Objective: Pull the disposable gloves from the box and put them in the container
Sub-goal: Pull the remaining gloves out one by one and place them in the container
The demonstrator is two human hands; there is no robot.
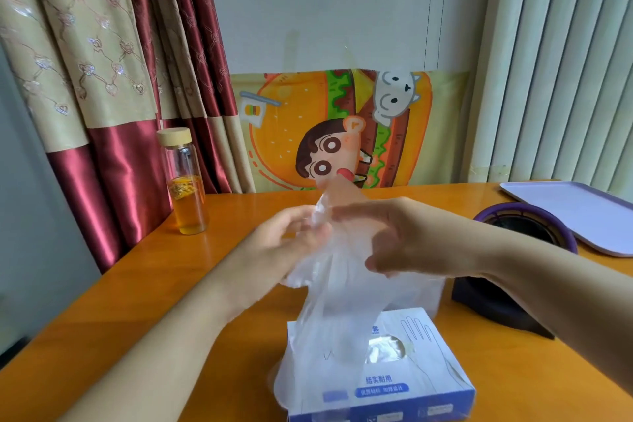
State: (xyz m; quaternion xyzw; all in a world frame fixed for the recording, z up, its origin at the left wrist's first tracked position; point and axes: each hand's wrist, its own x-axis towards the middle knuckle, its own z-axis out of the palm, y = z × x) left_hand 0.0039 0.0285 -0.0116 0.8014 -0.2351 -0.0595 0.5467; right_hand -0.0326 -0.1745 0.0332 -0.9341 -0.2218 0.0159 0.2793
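The left hand (294, 243) and the right hand (407, 236) both pinch the upper end of the clear thin plastic disposable gloves (342, 305). Their fingers are curled on the film, and blur hides the exact contact. Directly below the grip, the film hangs over the white and blue cardboard box (414, 384) on the orange wooden table (137, 301). Right of the grip, apart from the film, stands the black round container with a purple rim (503, 208). Left of the grip stands a glass bottle of amber liquid (187, 188).
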